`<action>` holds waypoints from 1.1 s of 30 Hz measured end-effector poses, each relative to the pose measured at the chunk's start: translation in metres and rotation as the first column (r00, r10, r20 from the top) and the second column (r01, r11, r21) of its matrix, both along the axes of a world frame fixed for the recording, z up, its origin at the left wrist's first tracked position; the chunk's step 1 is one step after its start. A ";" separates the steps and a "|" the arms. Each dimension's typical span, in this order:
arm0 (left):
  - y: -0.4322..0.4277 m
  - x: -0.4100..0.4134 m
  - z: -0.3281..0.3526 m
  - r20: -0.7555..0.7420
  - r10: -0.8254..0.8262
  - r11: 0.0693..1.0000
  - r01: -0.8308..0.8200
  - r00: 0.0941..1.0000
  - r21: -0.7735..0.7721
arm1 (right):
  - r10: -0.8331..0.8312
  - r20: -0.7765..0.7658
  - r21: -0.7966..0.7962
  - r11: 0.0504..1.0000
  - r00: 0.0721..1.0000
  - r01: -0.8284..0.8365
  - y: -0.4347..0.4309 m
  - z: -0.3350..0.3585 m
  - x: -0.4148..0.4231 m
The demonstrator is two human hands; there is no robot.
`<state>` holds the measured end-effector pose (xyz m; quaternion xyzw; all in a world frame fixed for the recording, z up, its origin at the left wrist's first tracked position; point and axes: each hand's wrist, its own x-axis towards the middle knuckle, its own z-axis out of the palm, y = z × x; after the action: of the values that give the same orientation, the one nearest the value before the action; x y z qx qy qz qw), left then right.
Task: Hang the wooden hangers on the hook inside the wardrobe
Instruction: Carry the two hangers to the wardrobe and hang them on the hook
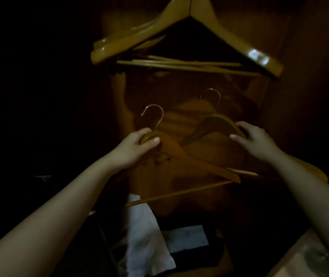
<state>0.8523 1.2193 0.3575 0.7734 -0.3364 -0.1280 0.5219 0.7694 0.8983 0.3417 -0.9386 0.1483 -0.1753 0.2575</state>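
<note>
Inside the dark wardrobe, several wooden hangers (215,35) hang bunched at the top centre; the hook that bears them is out of view above. My left hand (137,148) grips a wooden hanger (191,158) at its neck, metal hook pointing up. My right hand (257,140) holds a second wooden hanger (217,122) by its right shoulder, its metal hook also up. The two held hangers cross each other at mid height, below the hung bunch.
The wardrobe's wooden back panel (179,92) is dimly lit; the sides are black. White cloth (145,236) and a dark box with a pale label (187,238) lie at the bottom. A pale surface (307,260) shows at the lower right.
</note>
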 end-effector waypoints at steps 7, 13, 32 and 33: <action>-0.021 0.007 0.070 0.148 -0.020 0.998 0.028 0.989 -0.054 | 0.081 0.169 -0.058 0.996 0.982 -0.073 0.000 0.075 -0.003; -0.028 0.007 0.113 0.235 0.023 0.993 0.005 0.972 -0.118 | 0.183 0.277 -0.120 0.981 0.943 -0.155 -0.006 0.112 -0.013; -0.027 0.013 0.225 0.442 0.243 0.966 -0.173 0.863 -0.193 | 0.172 0.516 -0.002 0.980 0.839 -0.199 0.009 0.223 0.051; -0.028 0.014 0.228 0.444 0.251 0.964 -0.178 0.860 -0.198 | 0.179 0.514 0.010 0.977 0.839 -0.215 0.011 0.229 0.056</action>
<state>0.8666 1.1910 0.5859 0.7725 -0.3719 0.1458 0.4936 0.8258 0.9096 0.5707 -0.8596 -0.0167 -0.3848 0.3357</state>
